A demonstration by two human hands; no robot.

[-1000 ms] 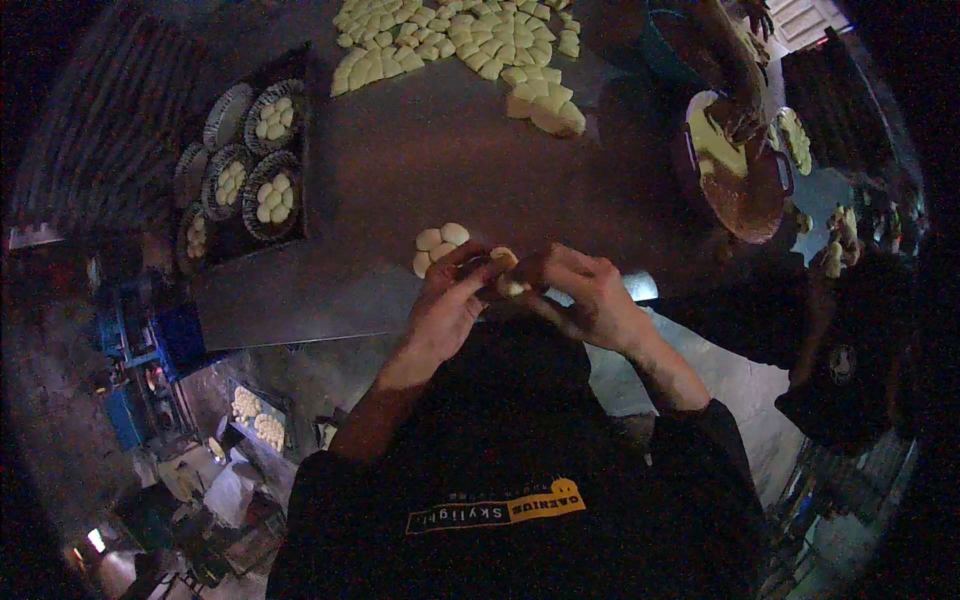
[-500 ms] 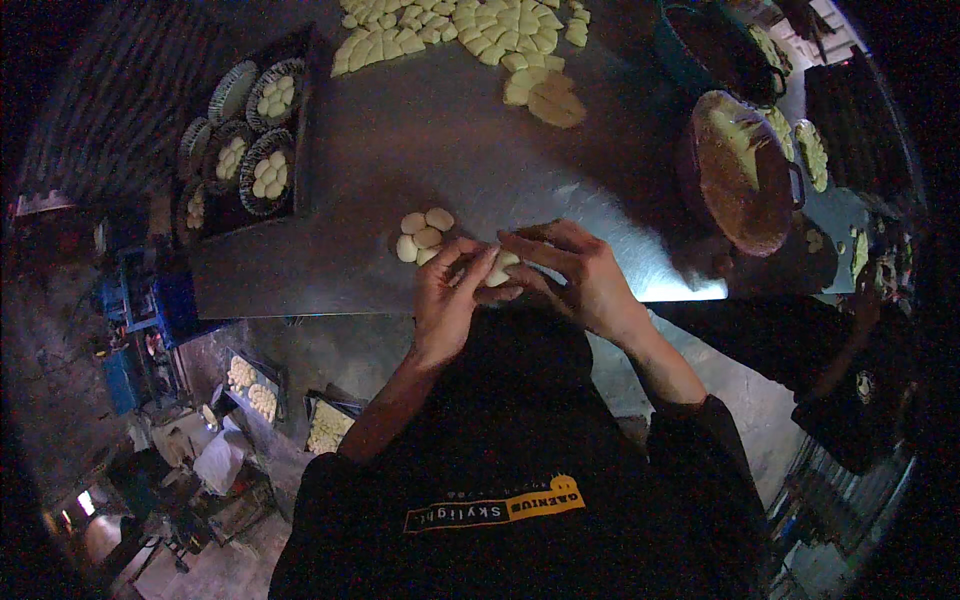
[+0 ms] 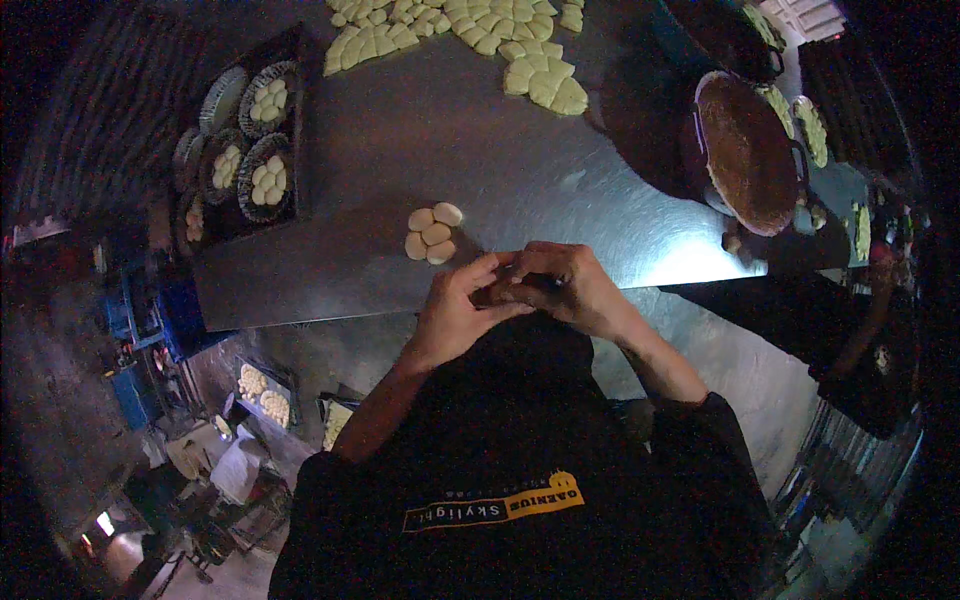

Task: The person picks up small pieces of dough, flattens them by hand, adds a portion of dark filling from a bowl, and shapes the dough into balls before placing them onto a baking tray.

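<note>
My left hand (image 3: 466, 304) and my right hand (image 3: 566, 286) meet at the near edge of the metal table, fingers curled and pressed together. The dough piece seen between them half a second earlier is hidden behind the fingers now. Just beyond my left hand, several small rounded dough balls (image 3: 436, 234) lie in a tight cluster, touching one another. Farther back, a spread of cut, pale dough pieces (image 3: 500, 25) covers the far part of the table.
At left, a dark tray (image 3: 297, 180) holds fluted round tins (image 3: 262, 196), several with dough balls. A large handled basin (image 3: 750, 150) stands at right beside a dark tub (image 3: 705, 45). Another person's arm (image 3: 870, 325) is at far right. More dough trays (image 3: 266, 392) sit below, at left.
My hands have drawn closer together and slightly away from the dough cluster, hiding the piece between them. The view has shifted a little. A shadow has left the far dough.
</note>
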